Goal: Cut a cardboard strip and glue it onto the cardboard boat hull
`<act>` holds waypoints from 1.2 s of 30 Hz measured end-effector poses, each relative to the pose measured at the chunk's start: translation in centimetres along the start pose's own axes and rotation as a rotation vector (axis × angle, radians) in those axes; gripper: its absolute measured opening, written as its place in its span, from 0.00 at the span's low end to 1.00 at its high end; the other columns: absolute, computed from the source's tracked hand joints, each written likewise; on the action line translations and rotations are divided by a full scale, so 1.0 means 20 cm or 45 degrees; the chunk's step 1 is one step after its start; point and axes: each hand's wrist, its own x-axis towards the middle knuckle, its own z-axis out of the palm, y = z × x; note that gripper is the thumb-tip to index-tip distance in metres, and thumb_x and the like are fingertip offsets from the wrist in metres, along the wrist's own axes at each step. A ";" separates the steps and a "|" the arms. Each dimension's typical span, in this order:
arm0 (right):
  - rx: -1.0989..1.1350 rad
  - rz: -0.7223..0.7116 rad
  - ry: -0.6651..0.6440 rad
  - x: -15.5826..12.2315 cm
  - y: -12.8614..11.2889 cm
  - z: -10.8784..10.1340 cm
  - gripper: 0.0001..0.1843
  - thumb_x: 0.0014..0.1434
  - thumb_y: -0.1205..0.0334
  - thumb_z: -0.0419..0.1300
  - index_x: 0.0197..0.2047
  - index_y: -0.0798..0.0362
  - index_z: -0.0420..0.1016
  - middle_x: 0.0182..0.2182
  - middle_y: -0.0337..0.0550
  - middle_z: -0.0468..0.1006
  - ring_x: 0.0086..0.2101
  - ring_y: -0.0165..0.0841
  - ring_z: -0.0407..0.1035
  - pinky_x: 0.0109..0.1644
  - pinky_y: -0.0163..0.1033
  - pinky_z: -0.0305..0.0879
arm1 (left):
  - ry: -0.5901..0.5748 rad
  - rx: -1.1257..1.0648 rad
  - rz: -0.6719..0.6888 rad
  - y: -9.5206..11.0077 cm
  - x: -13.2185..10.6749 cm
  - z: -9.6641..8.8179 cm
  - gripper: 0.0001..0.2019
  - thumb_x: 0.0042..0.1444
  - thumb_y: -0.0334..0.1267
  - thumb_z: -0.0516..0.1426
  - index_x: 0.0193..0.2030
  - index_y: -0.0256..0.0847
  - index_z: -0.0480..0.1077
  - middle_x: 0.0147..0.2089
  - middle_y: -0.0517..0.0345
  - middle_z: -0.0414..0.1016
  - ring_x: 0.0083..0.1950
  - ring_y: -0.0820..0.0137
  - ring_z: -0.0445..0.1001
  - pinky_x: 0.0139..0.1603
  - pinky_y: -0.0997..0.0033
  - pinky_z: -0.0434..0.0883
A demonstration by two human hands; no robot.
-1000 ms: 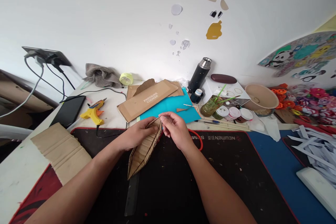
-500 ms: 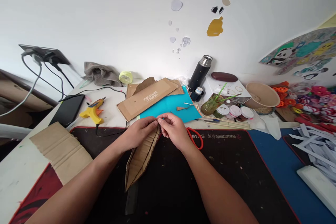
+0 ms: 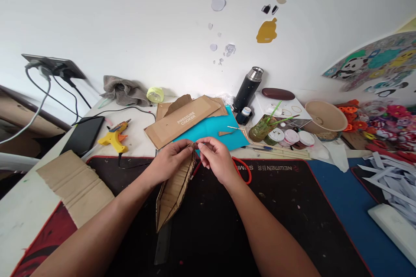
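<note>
Your left grip [image 3: 170,160] pinches the cardboard piece [image 3: 175,192], likely light and stiff but creasable, best held near its upper tip; whether your right grip [image 3: 216,159] holds it is indiscernible.

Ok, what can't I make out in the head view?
In the head view:
Folded cardboard: upper left part, covered by the left hand.
Right hand: whether it touches the cardboard's tip; too small to tell.
Red loop: left part, hidden behind the right hand.
Dark strip: upper end, covered by the cardboard.
Paper strips: cut off by the right edge.
</note>
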 end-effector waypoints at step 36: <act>-0.600 -0.267 -0.046 -0.06 0.05 0.07 0.13 0.72 0.48 0.64 0.52 0.46 0.81 0.27 0.36 0.74 0.27 0.36 0.68 0.32 0.41 0.59 | 0.575 -0.376 0.122 0.03 -0.01 0.00 0.14 0.71 0.51 0.60 0.46 0.43 0.80 0.46 0.53 0.87 0.51 0.58 0.82 0.61 0.60 0.74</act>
